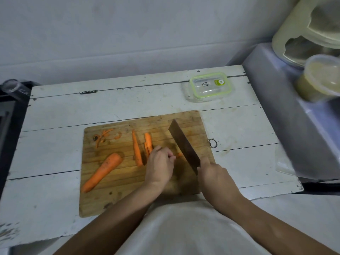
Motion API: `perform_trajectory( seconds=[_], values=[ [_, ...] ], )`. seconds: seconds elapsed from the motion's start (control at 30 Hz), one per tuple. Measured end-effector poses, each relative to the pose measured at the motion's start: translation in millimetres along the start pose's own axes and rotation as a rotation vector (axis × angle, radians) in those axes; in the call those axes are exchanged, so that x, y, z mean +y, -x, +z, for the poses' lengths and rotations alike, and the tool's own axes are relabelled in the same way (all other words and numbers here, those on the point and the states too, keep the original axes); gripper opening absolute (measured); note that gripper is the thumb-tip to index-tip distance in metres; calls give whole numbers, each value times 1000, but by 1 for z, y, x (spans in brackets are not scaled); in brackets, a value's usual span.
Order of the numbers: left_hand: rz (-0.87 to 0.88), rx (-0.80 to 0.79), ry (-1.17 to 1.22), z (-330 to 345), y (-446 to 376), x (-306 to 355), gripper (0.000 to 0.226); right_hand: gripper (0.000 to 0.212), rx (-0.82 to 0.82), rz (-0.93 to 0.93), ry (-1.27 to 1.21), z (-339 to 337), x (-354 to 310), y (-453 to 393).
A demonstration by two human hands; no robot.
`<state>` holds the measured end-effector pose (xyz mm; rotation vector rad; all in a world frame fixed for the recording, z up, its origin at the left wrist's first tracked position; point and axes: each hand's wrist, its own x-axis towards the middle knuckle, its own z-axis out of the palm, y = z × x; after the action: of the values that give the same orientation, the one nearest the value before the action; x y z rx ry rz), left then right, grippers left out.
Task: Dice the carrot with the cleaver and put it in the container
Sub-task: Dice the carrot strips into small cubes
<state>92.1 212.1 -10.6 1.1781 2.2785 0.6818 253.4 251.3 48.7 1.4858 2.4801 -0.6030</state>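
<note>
My left hand lay knuckles-up on the cutting board, fingers curled over a small carrot piece at their tips; carrot strips lay just beyond. My right hand gripped the cleaver, blade angled beside that piece. The lidded container sat well apart.

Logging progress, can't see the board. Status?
Right hand grips cleaver; left hand pinches carrot strip. Strips cut, half carrot whole. Container lidded.
</note>
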Motion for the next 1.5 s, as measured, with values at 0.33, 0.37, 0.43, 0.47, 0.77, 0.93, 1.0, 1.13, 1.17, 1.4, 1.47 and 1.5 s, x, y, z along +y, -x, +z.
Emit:
perform_trajectory(
  seconds=[0.33,0.37,0.43,0.47,0.77,0.93,1.0,1.13,1.17,1.4,1.47,1.5],
  values=[
    [-54,-31,-84,-1,-14,10,13,10,30,12,-23,23,-20,-37],
    [-52,-36,-80,-1,-15,9,12,11,42,-1,-62,22,-19,-42],
    [-45,-60,-34,-3,-14,4,14,17,51,-8,-143,15,-10,-42],
    [-53,-59,14,-6,-12,-1,12,19,59,-2,-161,12,-2,-39],
    [-309,300,585,-79,-23,-32,35,33,246,-467,319,-12,64,-14],
    [29,-333,209,-76,-21,12,45,40,284,-624,409,-5,77,-15],
    [198,-542,-38,-55,-11,23,39,38,286,-628,411,0,78,-15],
    [324,-476,-178,-25,-13,23,43,36,317,-622,379,4,81,-12],
    [313,-448,-156,-23,-18,22,44,36,309,-616,371,4,82,-9],
    [2,-57,327,-62,-36,11,46,23,166,-458,75,7,87,13],
    [-68,74,273,-75,-38,-14,42,18,141,-392,-77,7,79,18],
    [-97,114,228,-79,-37,-27,38,17,128,-350,-134,7,73,18]
  ],
)
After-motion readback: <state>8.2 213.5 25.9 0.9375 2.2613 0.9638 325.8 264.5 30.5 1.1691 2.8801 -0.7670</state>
